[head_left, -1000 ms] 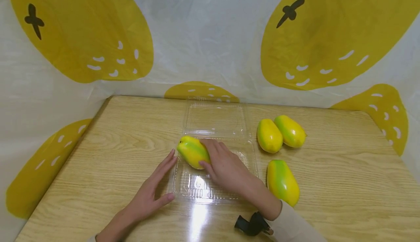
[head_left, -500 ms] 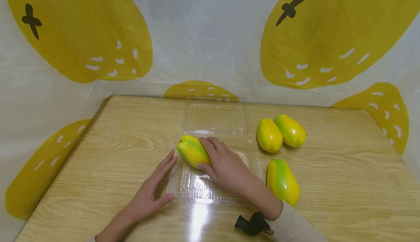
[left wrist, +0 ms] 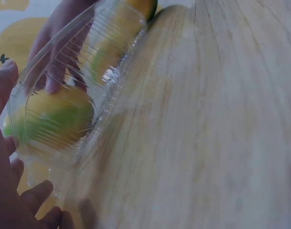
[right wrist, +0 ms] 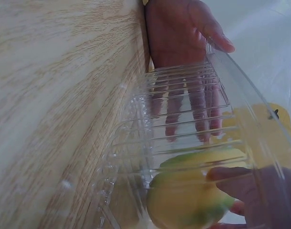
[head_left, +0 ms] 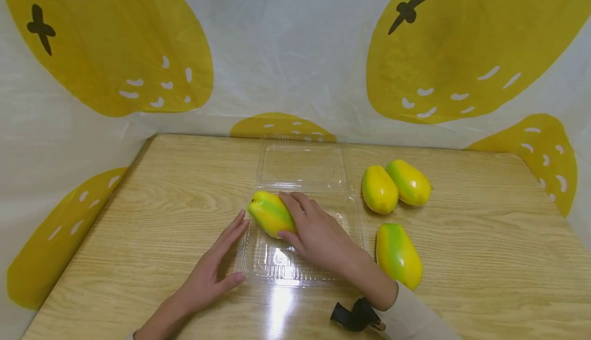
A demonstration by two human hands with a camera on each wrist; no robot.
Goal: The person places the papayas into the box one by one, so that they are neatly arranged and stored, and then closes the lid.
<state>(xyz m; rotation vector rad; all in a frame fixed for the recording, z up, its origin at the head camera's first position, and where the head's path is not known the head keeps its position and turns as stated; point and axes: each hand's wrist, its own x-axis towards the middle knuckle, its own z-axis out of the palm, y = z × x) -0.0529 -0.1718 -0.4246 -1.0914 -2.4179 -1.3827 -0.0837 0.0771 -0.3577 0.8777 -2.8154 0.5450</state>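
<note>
at the left side of the clear container (head_left: 295, 272), the left hand (head_left: 210, 276) has straight, released fingers; inside its left part, a yellow-green fruit (head_left: 269, 214) is grasped by the right hand (head_left: 318, 233); right of it, three similar fruits (head_left: 399, 256) lie on the counter (head_left: 485, 237).

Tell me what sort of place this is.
Probably a staged indoor tabletop corner: a pale wood-grain table before a white backdrop printed with big yellow fruit, and a clear open plastic container on it.
</note>
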